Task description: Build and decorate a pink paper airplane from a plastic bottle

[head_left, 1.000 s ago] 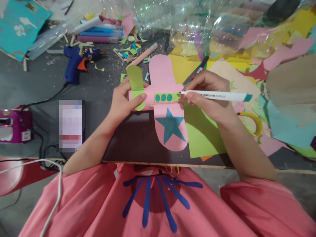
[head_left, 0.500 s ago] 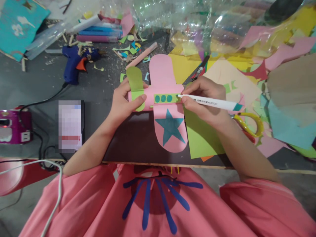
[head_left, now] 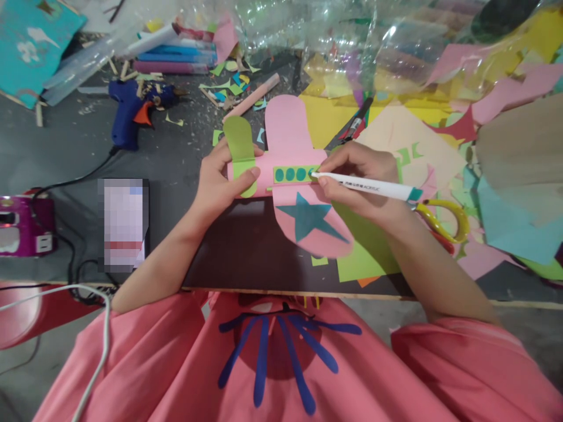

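Note:
A pink paper airplane model (head_left: 288, 132) lies across the table edge area, with a green tail piece (head_left: 238, 136) at its left end and a teal star (head_left: 308, 217) on the near wing. My left hand (head_left: 222, 174) is closed around the tail end, thumb on top of the green piece. Along the body runs a green strip (head_left: 314, 167) bearing teal round dots. My right hand (head_left: 358, 176) pinches a white acrylic marker (head_left: 373, 186) with a teal end; its tip touches the rightmost dot, which is partly hidden by the tip.
A blue glue gun (head_left: 127, 114) lies at the left, its cord running past a phone (head_left: 124, 223) and a purple box (head_left: 26, 225). Yellow-handled scissors (head_left: 461, 223) rest right of my forearm. Green paper (head_left: 365, 252), coloured scraps and clear plastic wrapping (head_left: 272, 29) surround the work.
The marker tip and my right hand have shifted slightly left, and the rightmost dot looks bigger. The near wing has swung right, exposing a small green scrap beneath.

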`<state>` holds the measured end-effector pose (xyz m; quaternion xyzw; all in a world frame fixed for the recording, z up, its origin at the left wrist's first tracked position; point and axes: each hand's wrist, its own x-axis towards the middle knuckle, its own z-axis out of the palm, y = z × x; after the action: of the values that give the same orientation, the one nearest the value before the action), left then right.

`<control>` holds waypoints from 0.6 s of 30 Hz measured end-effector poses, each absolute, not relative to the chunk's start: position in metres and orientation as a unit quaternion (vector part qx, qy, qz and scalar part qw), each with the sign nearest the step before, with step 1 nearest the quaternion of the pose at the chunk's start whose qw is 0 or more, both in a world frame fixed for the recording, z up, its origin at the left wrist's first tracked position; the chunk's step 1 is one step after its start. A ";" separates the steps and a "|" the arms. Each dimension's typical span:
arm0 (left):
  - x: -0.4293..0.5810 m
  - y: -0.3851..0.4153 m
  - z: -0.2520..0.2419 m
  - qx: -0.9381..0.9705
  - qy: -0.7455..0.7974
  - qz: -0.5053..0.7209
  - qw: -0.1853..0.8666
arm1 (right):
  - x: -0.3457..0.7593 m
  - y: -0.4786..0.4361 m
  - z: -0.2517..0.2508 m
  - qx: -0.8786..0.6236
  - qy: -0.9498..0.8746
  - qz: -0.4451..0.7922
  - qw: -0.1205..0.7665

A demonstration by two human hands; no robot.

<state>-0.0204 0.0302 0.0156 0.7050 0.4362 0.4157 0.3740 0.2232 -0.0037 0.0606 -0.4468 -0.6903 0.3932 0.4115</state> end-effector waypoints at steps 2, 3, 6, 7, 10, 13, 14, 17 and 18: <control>-0.020 0.030 0.015 0.705 0.434 0.419 0.374 | 0.223 -0.003 0.061 -0.455 -0.684 0.406 0.401; -0.020 0.030 0.015 0.705 0.433 0.420 0.374 | 0.224 -0.003 0.061 -0.458 -0.681 0.410 0.398; -0.020 0.030 0.015 0.704 0.431 0.423 0.373 | 0.224 -0.003 0.063 -0.462 -0.679 0.417 0.389; -0.020 0.030 0.015 0.704 0.431 0.423 0.373 | 0.224 -0.003 0.063 -0.463 -0.679 0.419 0.385; -0.020 0.030 0.016 0.705 0.432 0.421 0.373 | 0.224 -0.003 0.065 -0.465 -0.675 0.428 0.380; -0.020 0.030 0.016 0.706 0.433 0.419 0.371 | 0.223 -0.003 0.068 -0.476 -0.671 0.432 0.370; -0.020 0.030 0.016 0.706 0.435 0.417 0.371 | 0.223 -0.003 0.068 -0.477 -0.670 0.435 0.366; -0.020 0.030 0.016 0.707 0.436 0.415 0.370 | 0.224 -0.003 0.069 -0.469 -0.667 0.447 0.367; -0.020 0.030 0.016 0.708 0.435 0.415 0.370 | 0.224 -0.002 0.068 -0.465 -0.668 0.447 0.371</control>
<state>-0.0199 0.0305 0.0160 0.7083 0.4352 0.4151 0.3696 0.2243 -0.0021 0.0677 -0.4652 -0.6678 0.4473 0.3709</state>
